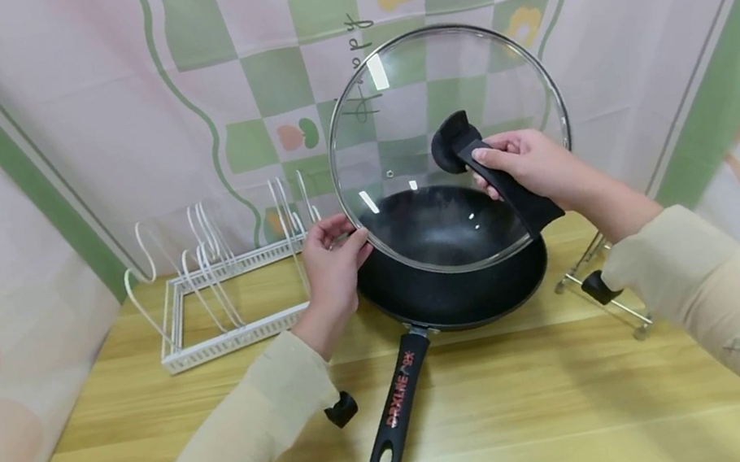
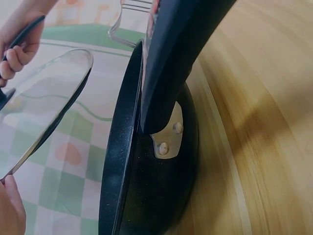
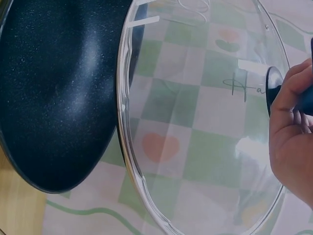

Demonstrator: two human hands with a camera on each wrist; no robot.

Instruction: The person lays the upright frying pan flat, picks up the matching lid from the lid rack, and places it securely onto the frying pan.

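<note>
A round glass lid (image 1: 389, 128) with a metal rim and a black handle (image 1: 507, 186) is held tilted up above a black frying pan (image 1: 457, 302). My right hand (image 1: 541, 168) grips the lid's handle, fingers wrapped around it. At the lid's lower left rim, my left hand (image 1: 334, 262) pinches the edge between thumb and fingers. The pan sits on the wooden table, its long black handle (image 1: 401, 407) pointing toward me. In the right wrist view, the lid's rim (image 3: 122, 107) overlaps the dark inside of the pan (image 3: 54, 93).
A white wire rack (image 1: 232, 336) with upright loops stands left of the pan on the wooden table (image 1: 522, 419). Right of the pan, partly behind my sleeve, is a small metal wire stand (image 1: 620, 302). A checkered cloth (image 1: 258, 19) hangs behind.
</note>
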